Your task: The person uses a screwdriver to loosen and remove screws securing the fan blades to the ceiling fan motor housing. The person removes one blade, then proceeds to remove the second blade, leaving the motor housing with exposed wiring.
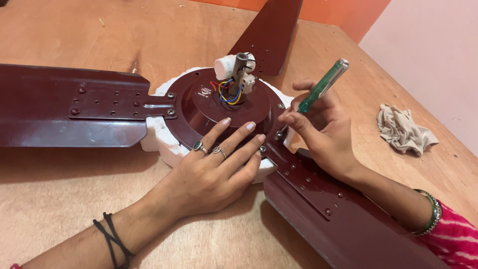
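A dark maroon ceiling fan motor [199, 107] lies on a white foam ring [154, 142] on a wooden table [55, 204]. Three maroon blades reach out: one to the left [59, 107], one to the back [269, 32], one to the front right [338, 224]. My left hand [214, 167] lies flat on the motor housing, fingers spread. My right hand [321, 132] grips a green-handled screwdriver [323, 84], its tip at a screw [279, 133] on the front-right blade bracket. A grey shaft with coloured wires and a white capacitor [234, 74] stands at the hub.
A crumpled beige rag [403, 128] lies on the table to the right. An orange wall and a pale pink wall [428, 35] stand behind the table's far edge. Bare wood shows at front left.
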